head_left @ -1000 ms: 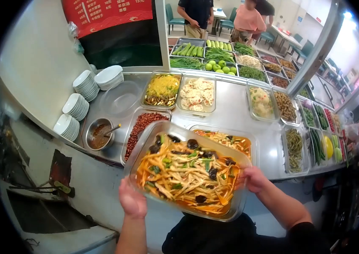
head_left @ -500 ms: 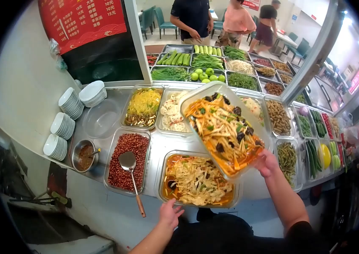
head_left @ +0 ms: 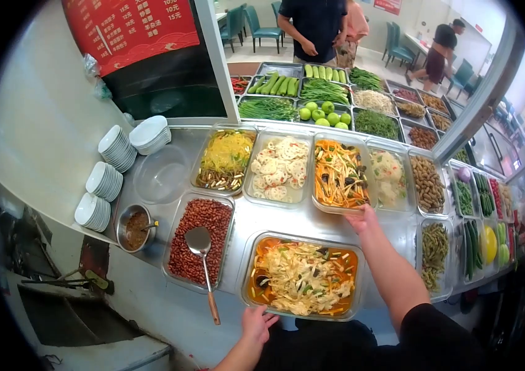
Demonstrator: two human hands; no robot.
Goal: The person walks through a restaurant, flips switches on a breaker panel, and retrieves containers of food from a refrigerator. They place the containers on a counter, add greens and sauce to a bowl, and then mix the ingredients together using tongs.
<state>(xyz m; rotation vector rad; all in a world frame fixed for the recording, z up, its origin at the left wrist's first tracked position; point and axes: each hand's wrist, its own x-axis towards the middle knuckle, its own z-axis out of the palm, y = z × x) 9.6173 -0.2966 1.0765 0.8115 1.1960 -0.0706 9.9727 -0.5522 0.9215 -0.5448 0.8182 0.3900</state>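
Note:
My right hand (head_left: 362, 222) grips the near edge of a clear container of shredded vegetables (head_left: 339, 176), with orange strips, pale strips and black fungus. That container sits in the back row, between sliced lotus root (head_left: 278, 162) and a pale noodle-like dish (head_left: 390, 176). My left hand (head_left: 258, 326), fingers apart, is at the near left edge of a larger glass tray (head_left: 359, 281) of pale strips in orange sauce. To its left, a spatula (head_left: 200, 247) with a wooden handle rests on a tray of red peanuts (head_left: 183, 245).
Stacked white bowls (head_left: 104, 179) and a metal bowl of brown sauce (head_left: 134, 229) stand at the left. Containers of peanuts (head_left: 428, 185) and green pods (head_left: 434, 250) line the right. A post (head_left: 479, 80) rises there. Behind the produce trays stands a person (head_left: 313, 31).
The container in my right hand has moved from a tilted position above the counter to level in the back row. My left hand stays by the front tray. The view has shifted slightly.

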